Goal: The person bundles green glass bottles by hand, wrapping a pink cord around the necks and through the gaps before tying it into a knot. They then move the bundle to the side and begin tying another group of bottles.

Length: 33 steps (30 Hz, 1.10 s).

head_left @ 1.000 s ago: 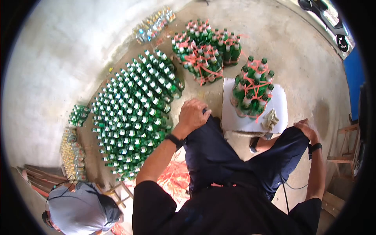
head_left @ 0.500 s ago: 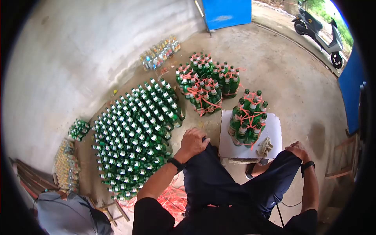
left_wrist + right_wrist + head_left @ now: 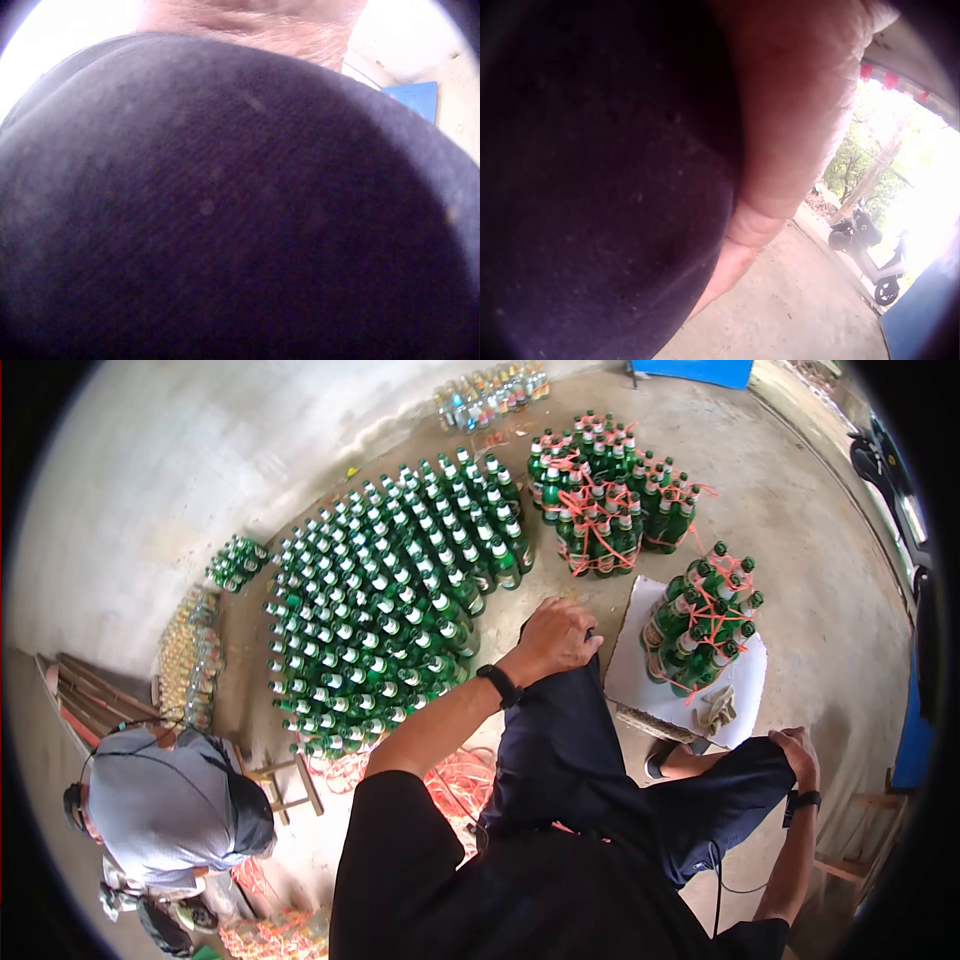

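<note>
My left hand [image 3: 557, 637] rests on the left knee of the dark trousers [image 3: 555, 760], its fingers draped loosely over the cloth. On the other knee lies my right hand [image 3: 798, 754], fingers hanging over the side. Between and beyond the knees, a white board [image 3: 625, 678] bears a bundle of green bottles [image 3: 700, 622] bound with pink strap, standing upright, and a crumpled beige glove or cloth [image 3: 716, 710]. Neither hand touches them. Dark cloth fills most of both wrist views, with part of the left hand [image 3: 262, 26] and right hand [image 3: 787, 112] at its edge.
Many loose green bottles [image 3: 385, 600] stand in a large block on the left. Tied bottle bundles [image 3: 600, 540] stand ahead, clear bottles [image 3: 490, 398] by the wall. A person in grey [image 3: 170, 800] sits at lower left, near pink strap [image 3: 462, 780] on the floor.
The head view has swung, so the bottles, board and knees appear further right than half a second ago. Both hands stay on the knees.
</note>
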### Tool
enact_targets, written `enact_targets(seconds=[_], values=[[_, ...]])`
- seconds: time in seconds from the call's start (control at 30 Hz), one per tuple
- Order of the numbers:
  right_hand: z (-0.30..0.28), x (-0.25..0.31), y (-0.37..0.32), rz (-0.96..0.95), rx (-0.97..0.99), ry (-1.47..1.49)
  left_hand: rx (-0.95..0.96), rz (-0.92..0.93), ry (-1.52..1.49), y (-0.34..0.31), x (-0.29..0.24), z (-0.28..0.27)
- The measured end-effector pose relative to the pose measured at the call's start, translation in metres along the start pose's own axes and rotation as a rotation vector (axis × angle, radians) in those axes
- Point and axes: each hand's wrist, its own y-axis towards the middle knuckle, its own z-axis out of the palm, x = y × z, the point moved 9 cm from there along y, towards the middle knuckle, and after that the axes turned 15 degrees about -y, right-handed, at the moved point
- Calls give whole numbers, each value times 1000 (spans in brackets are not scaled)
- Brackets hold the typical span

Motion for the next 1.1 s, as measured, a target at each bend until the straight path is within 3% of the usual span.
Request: enact_targets(seconds=[0.1,0.2,0.23,0.33,0.43,0.53,0.63,0.73,0.83,0.93,1.03,1.1], values=[[17,-24,12,-141,-156,-81,-6,-7,-20,0,-3,-3],[18,-26,16,-155,-83,-117,2,-18,-23,-3,3,0],[7,-18,7,-61,-123,39,24,-34,-26,-2,2,0],[4,-3,10,-61,8,89,35,-31,-18,-1,2,-1],[4,4,14,-151,23,3,18,-14,-12,-1,3,-2],[4,-1,10,-246,-199,23,-14,3,-30,-2,2,-3],[-3,4,8,63,-17,243,1,-13,-33,-2,2,-3],[1,0,13,-133,-69,70,11,-15,-23,-2,4,-2],[15,-21,28,-20,76,82,-7,0,-20,-2,4,-5],[0,5,10,-275,-183,-30,0,-9,-19,-2,4,-4],[-6,14,10,-212,-143,-22,4,-15,-18,-2,3,-4],[-6,14,3,-356,-264,-74,-1,-13,-24,-2,3,-5]])
